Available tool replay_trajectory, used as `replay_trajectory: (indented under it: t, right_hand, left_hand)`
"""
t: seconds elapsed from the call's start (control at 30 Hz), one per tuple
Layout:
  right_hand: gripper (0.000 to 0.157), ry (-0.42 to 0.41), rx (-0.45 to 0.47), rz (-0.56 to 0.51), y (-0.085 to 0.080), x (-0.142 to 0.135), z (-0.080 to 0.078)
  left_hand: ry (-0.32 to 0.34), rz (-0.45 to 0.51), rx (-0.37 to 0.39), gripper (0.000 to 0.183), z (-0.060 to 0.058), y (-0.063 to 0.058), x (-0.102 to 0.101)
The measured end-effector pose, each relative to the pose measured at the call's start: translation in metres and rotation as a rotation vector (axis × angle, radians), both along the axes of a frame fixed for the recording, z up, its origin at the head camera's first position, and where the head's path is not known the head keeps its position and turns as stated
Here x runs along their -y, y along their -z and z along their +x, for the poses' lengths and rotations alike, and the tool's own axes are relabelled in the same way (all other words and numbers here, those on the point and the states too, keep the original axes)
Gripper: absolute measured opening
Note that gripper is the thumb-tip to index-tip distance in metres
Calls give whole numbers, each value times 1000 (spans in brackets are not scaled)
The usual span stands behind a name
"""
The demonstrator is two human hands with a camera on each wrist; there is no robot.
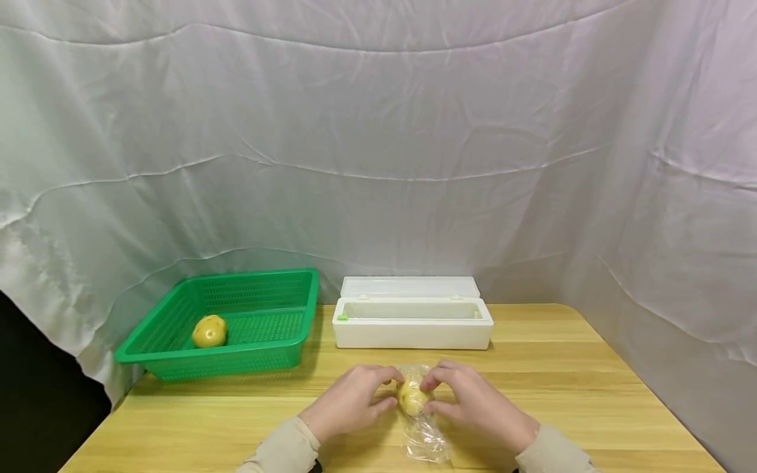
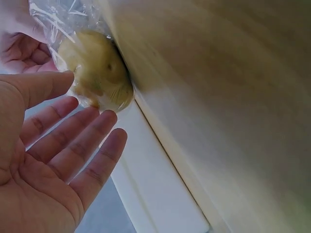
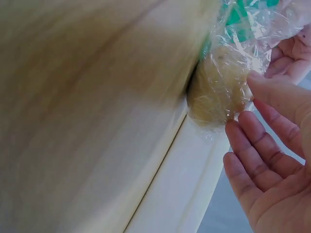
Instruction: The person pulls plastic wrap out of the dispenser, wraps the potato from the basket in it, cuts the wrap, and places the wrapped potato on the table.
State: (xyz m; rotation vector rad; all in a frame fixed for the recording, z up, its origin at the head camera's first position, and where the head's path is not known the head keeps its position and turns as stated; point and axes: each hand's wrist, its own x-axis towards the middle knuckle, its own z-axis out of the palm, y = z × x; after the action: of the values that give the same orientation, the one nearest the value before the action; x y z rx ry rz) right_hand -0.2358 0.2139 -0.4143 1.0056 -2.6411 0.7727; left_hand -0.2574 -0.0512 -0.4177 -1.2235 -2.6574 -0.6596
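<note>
A yellow potato (image 1: 412,397) in clear plastic film (image 1: 427,439) sits on the table between both hands, loose film trailing toward the near edge. On its left side is my left hand (image 1: 361,401), thumb and fingertips at the film; the left wrist view shows these fingers (image 2: 82,145) fairly straight. From the right, my right hand (image 1: 473,404) holds the wrapped potato (image 3: 218,90) with thumb and bent fingers. Beyond the hands stands a white film dispenser box (image 1: 412,335), its lid (image 1: 411,286) raised.
A green basket (image 1: 221,351) stands at the back left with another potato (image 1: 209,331) inside. The dispenser has a small green piece (image 1: 342,317) at its left end. Grey cloth (image 1: 378,144) hangs behind the wooden table (image 1: 550,368) and along its sides.
</note>
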Motion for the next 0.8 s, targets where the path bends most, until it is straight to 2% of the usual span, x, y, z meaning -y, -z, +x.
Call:
replay_trajectory:
  t: [0.17, 0.27, 0.37, 0.47, 0.6, 0.7, 0.8]
  right_hand:
    - [16, -49, -2, -10, -4, -7, 4]
    - [12, -103, -14, -18, -7, -14, 10]
    - [15, -162, -27, 4, -8, -22, 16]
    - [17, -197, 8, 37, -8, -27, 24]
    - [18, -207, 99, 73, -5, -29, 33]
    - [19, -217, 103, 100, -2, -26, 37]
    - [18, -226, 68, 134, 1, -21, 38]
  left_hand:
    - [5, 7, -5, 30, 3, -3, 3]
    - [30, 10, -38, 23, 9, -6, 6]
    - [71, -7, -90, 18, 18, -8, 9]
    - [108, -35, -128, 20, 28, -8, 9]
    - [134, -85, -197, 20, 37, -5, 7]
    - [141, -131, -217, 18, 39, -1, 4]
    - [137, -164, -169, 14, 39, 2, 0]
